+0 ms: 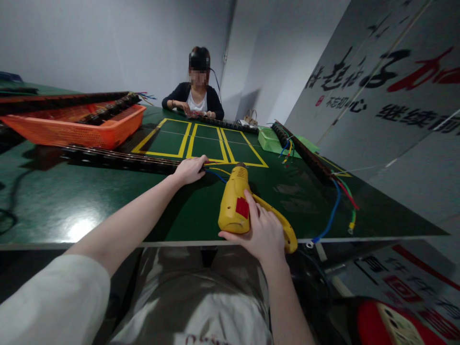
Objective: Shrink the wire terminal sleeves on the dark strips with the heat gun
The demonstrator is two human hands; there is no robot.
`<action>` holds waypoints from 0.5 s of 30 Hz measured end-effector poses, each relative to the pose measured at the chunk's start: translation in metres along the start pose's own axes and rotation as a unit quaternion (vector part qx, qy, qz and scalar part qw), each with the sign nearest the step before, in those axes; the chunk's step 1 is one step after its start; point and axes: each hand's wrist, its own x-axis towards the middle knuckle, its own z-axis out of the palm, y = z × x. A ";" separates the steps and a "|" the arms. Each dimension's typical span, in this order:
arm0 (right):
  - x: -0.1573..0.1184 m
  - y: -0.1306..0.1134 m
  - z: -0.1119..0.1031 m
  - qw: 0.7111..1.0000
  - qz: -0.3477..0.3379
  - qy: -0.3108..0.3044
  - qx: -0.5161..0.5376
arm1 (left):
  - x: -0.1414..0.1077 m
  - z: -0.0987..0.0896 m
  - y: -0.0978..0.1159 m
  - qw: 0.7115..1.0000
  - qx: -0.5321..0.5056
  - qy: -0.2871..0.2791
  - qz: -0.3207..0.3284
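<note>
Closed around the right end of a long dark wired strip (124, 159) is my left hand (190, 170). Yellow and blue wires (217, 175) stick out past its fingers. My right hand (264, 227) grips a yellow heat gun (233, 201) with a red patch on its body, the thumb under its rear end. The gun's dark nozzle points away from me, just right of the wires. It rests on or just above the green table (194, 211); which one I cannot tell.
An orange basket (118, 127) with dark strips stands at the left. Across the table sits a person (197, 96) handling another strip. At the right are a green basket (269, 140) and a long strip (305, 153) with coloured cables near the edge.
</note>
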 end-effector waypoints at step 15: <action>0.010 -0.043 0.000 0.995 -0.053 -0.059 0.064 | 0.000 0.001 -0.002 0.997 -0.024 0.011 0.066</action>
